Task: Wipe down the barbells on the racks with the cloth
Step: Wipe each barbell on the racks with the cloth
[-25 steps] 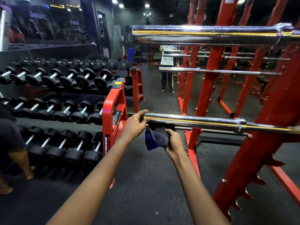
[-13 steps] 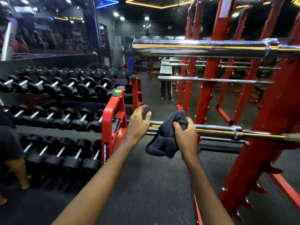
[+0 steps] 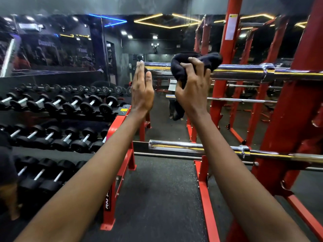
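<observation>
Barbells of polished chrome sit on the red steel rack ahead of you: the upper chrome barbell at hand height, the lower chrome barbell beneath your forearms. Far left, black dumbbells fill tiered shelves. Your left hand is flat, fingers straight and together, gripping nothing, at the upper bar's free end. Just to its right, your right hand clutches the bunched dark cloth, which drapes over that upper bar.
</observation>
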### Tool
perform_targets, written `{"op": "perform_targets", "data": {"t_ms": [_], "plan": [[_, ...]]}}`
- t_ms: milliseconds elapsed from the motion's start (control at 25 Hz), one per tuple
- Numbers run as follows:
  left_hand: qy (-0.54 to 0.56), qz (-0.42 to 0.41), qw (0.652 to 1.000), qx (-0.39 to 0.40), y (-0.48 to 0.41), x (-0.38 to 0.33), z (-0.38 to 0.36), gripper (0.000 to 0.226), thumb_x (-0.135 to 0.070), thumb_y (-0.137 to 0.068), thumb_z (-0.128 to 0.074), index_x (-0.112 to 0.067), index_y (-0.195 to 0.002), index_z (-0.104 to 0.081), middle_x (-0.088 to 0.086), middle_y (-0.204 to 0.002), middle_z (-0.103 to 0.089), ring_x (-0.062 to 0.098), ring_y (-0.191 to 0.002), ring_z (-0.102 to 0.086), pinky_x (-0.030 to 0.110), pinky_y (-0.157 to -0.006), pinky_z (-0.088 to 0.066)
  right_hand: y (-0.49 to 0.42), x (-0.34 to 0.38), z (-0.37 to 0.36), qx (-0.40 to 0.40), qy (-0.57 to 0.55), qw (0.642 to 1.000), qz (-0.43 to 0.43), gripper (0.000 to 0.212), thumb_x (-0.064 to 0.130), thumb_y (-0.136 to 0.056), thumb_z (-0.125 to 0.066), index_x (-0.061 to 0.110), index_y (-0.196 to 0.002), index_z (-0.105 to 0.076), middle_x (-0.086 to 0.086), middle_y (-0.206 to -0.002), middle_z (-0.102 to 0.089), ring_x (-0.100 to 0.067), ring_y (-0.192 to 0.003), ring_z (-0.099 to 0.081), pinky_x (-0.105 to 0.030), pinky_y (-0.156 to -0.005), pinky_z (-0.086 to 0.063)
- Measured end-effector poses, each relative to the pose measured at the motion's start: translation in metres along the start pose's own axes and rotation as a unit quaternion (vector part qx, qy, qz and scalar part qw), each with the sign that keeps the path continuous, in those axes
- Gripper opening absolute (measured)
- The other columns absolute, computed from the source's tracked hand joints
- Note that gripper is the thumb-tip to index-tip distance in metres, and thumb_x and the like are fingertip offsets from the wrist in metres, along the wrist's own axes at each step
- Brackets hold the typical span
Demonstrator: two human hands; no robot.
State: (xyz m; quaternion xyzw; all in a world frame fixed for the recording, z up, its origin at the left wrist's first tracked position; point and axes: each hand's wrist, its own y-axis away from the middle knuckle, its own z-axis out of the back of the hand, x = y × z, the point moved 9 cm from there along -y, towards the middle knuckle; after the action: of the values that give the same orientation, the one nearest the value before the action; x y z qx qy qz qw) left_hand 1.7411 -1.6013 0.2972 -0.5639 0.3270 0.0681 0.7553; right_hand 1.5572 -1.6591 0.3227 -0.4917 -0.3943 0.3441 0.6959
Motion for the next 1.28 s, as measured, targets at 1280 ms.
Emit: {"op": "perform_targets", "data": {"t_ms": [1280], "plan": [[0.220, 0.119, 0.968, 0.027, -0.008, 0.013, 0.031, 0.090, -0.087, -0.083, -0.027, -0.027, -0.150, -0.035, 0.006, -0.145, -0.054, 0.017, -0.135, -0.050, 0.049, -0.115, -0.037, -0.017, 0.070, -0.092, 0.039, 0.018, 0.988, 0.148, 0.042, 0.032, -0.093, -0.055, 0.019, -0.133, -0.059, -0.007, -0.140, -0.056, -0.035, -0.123, -0.053, -0.054, -0.108, -0.039]]}}
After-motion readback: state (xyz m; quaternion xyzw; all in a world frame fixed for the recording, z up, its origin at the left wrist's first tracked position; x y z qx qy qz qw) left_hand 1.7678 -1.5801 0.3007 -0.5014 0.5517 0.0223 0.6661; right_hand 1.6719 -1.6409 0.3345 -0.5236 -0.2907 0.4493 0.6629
